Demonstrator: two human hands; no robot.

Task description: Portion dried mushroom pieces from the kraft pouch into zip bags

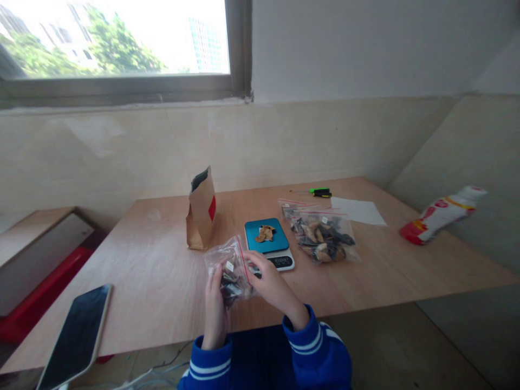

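Both my hands hold a clear zip bag (234, 281) with dark and brown dried pieces in it, tilted above the table's near side. My left hand (215, 295) grips the bag's left side. At the red zip edge, my right hand (263, 276) has its fingers closed on the bag. Just beyond is a kitchen scale (277, 244) with a blue top, and a few brown dried pieces (266, 233) lie on it. My right hand partly covers the scale's front. Filled zip bags (325, 238) of similar pieces lie right of the scale.
A brown paper bag (202, 211) stands open at the back left. Screwdrivers (320, 192) and a white paper sheet (357, 210) lie at the back right. A white and red bottle (441, 216) is at the right. A tablet (77, 333) sits at the left edge.
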